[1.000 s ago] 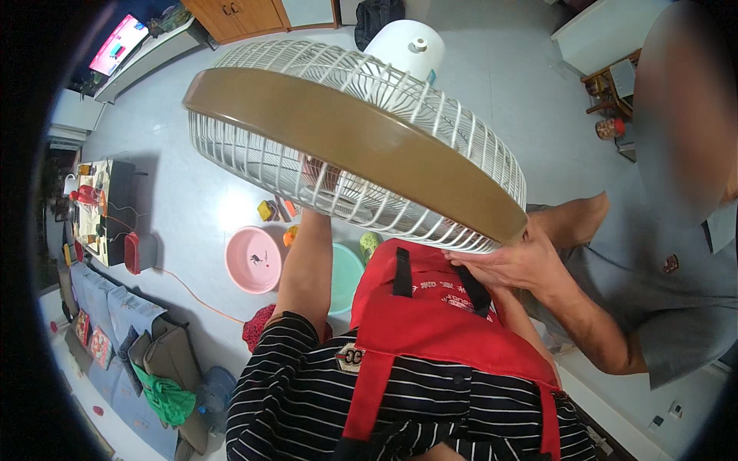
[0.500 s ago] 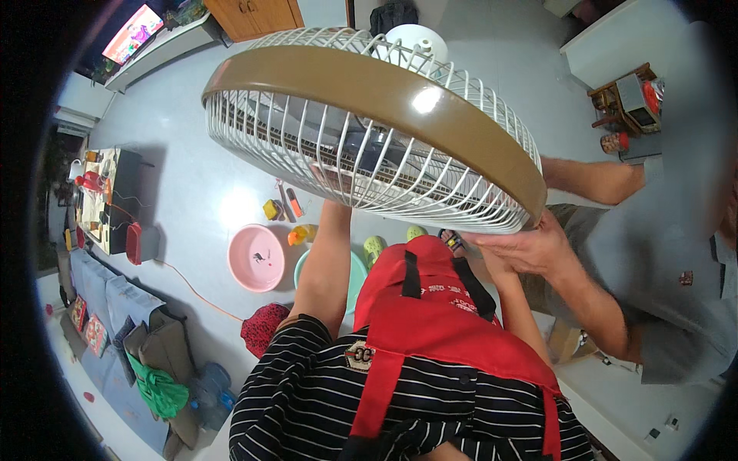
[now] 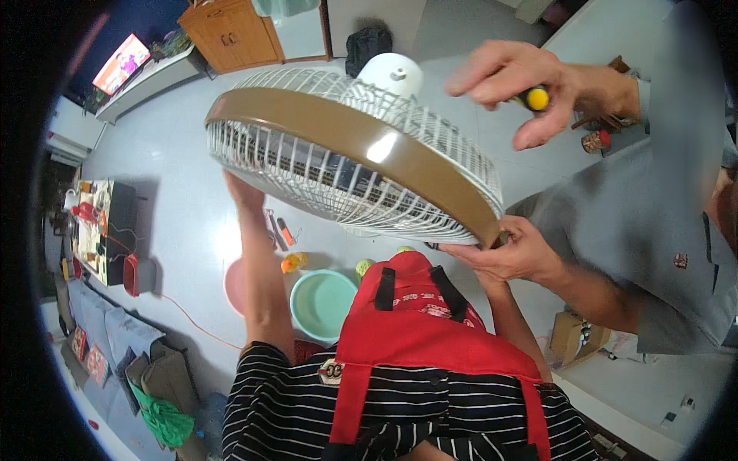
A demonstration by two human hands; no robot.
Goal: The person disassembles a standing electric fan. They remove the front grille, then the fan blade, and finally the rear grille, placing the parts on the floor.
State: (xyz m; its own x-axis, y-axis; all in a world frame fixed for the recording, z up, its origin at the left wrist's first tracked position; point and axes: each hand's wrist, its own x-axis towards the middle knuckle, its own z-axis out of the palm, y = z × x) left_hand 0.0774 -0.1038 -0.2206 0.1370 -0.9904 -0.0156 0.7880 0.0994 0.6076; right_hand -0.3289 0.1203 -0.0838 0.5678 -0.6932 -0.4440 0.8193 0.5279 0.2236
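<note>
A round electric fan (image 3: pixel 307 109), with a white wire cage, brown band and white motor housing (image 3: pixel 390 75), is tilted in front of me. My left hand (image 3: pixel 243 190) holds it at the lower left, with the fingers hidden behind the cage. At its lower right end, my right hand (image 3: pixel 492 283) is mostly covered by a co-worker's hand (image 3: pixel 523 250) that grips the rim, so my fingers cannot be made out. Right of the fan, the co-worker's other hand (image 3: pixel 530 77), blurred, carries a tool with a yellow-and-black handle (image 3: pixel 536 97).
On the floor below are a green basin (image 3: pixel 324 306), a pink basin (image 3: pixel 234 286), a yellow toy duck (image 3: pixel 293 262) and an orange-handled tool (image 3: pixel 286 232). A cardboard box (image 3: pixel 569 338) stands at right. Left are a sofa (image 3: pixel 115 330) and a cluttered table (image 3: pixel 123 223).
My left hand has shifted left along the fan's underside. The fan has moved slightly left and down. One of the co-worker's hands has risen beside it, with the yellow-and-black-handled tool showing.
</note>
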